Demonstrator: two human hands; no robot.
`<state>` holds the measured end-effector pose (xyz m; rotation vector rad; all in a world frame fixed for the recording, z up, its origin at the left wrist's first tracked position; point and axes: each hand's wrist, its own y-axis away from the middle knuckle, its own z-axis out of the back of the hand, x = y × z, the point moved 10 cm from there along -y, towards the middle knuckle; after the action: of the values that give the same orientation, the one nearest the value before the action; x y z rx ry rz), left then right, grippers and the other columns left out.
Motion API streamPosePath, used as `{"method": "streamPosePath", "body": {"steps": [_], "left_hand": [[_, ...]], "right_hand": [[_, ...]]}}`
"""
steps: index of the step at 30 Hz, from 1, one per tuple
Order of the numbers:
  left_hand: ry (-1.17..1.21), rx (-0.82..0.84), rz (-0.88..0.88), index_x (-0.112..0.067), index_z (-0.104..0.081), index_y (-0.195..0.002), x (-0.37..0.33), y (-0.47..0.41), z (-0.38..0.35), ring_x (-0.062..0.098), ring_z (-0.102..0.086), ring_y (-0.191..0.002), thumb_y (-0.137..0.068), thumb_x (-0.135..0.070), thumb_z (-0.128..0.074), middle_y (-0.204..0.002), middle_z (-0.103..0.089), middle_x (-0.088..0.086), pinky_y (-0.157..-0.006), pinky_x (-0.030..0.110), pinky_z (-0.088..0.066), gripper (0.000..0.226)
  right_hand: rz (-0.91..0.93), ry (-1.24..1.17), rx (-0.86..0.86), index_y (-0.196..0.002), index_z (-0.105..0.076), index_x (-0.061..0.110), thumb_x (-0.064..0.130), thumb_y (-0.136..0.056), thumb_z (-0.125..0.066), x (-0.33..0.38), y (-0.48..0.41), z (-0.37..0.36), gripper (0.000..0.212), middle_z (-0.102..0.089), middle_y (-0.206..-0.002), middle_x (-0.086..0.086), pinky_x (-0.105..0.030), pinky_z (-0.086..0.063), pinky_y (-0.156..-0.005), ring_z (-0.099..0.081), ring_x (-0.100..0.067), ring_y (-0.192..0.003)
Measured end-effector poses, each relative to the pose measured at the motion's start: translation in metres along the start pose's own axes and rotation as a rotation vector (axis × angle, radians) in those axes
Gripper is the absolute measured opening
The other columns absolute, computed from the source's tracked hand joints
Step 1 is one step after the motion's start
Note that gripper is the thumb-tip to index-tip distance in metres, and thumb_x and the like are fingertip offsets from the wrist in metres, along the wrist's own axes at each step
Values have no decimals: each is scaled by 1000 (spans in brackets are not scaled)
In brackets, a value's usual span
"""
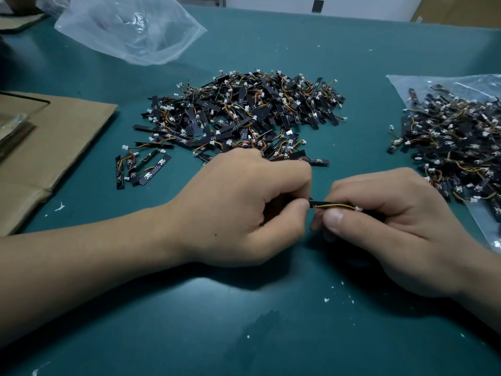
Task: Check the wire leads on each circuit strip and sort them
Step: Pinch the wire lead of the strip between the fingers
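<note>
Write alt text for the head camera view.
The left hand and right hand pinch one black circuit strip with yellow wire leads above a teal table. Behind lies a large loose pile of strips; a small group sits apart at left, and a pile on clear plastic lies at right.

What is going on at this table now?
A person holds one circuit strip in both hands: the left hand pinches one end, the right hand the part with its wire leads. A large pile of strips lies on the green table beyond, another pile on a plastic bag at right, a few strips apart at left.
</note>
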<state>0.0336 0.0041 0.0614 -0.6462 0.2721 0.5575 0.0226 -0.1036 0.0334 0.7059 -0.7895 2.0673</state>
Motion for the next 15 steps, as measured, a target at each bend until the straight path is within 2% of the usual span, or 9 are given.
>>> {"method": "streamPosePath", "body": {"steps": [4, 11, 15], "left_hand": [[-32, -10, -27, -18, -57, -75, -3, 1, -1, 27, -42, -53, -89, -24, -53, -57, -38, -6, -51, 35, -34, 16], [0, -5, -18, -17, -62, -77, 2, 2, 0, 26, -45, -54, -93, -25, -53, -56, -49, -1, -53, 37, -37, 20], [-7, 24, -27, -19, -60, -76, 0, 2, -3, 30, -45, -55, -93, -26, -52, -56, -50, 1, -53, 38, -37, 20]], "right_hand": [[40, 47, -22, -76, -68, 19, 33, -99, -54, 6, -1, 2, 30, -56, -61, 2, -25, -40, -53, -52, -14, -55], [41, 69, -37, -78, -72, 11, 31, -100, -52, 5, 0, 4, 36, -61, -62, 0, -33, -44, -56, -56, -17, -58], [50, 99, -37, -77, -72, 18, 31, -99, -53, 8, -1, 3, 32, -61, -61, 2, -31, -45, -56, -57, -13, -57]]}}
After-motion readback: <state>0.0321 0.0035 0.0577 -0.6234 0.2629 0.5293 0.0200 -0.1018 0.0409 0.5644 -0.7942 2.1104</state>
